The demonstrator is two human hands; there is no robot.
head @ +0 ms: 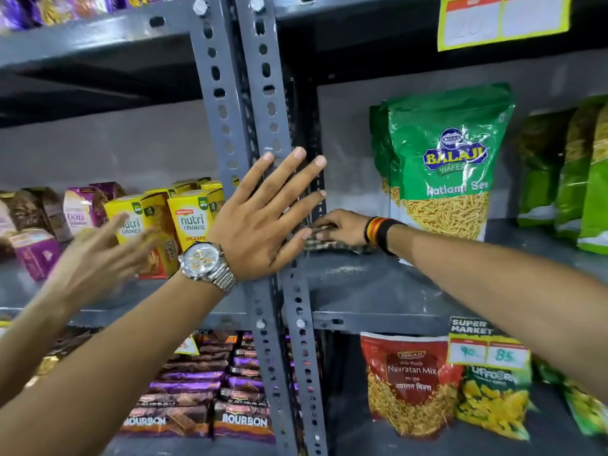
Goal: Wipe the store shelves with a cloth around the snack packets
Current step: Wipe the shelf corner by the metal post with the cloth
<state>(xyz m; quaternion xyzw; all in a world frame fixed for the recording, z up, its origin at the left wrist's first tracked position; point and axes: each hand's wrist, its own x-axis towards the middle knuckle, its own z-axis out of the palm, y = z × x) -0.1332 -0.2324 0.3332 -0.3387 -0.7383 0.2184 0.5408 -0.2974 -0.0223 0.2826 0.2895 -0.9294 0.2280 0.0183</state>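
My right hand, with striped bands at the wrist, presses a dark checked cloth onto the grey metal shelf, in its back left corner. Its fingers curl over the cloth. A green Balaji Ratlami Sev packet stands upright just right of that hand, with more green packets behind it. My left hand, wearing a silver watch, lies flat with fingers spread against the perforated grey upright post. It holds nothing.
A blurred third hand reaches in at the left, before yellow Nutri Choice boxes. More green packets stand at the right. Below are a red Navratan Mix packet, a price tag and Bourbon packs.
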